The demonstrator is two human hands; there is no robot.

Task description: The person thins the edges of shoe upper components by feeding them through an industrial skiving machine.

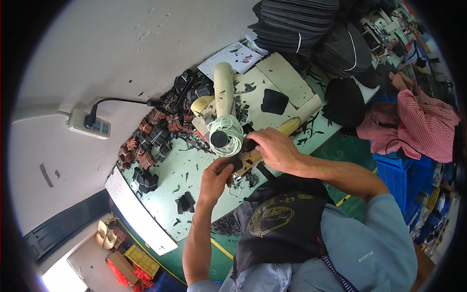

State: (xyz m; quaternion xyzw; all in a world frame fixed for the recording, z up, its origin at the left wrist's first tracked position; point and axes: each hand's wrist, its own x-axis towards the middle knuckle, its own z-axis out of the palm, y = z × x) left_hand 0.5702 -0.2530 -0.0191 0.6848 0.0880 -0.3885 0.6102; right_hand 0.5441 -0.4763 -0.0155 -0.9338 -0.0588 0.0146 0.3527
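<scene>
Black material sits pinched between the thumb and fingers of the left hand, its far edge hard to make out. Beside it, the right hand curls, fingertips partly obscured; whether they grip anything, I cannot tell. Just beyond both hands, a pale cord coil hides part of the cream machine. Past the right hand, stacked black sheets are cut off above.

Small, flat, dark piece with a rounded outline, pinched between the left hand's thumb and fingers, beside a worn tan edge. A second dark bit, partly hidden, shows at the right hand's fingertips.
</scene>
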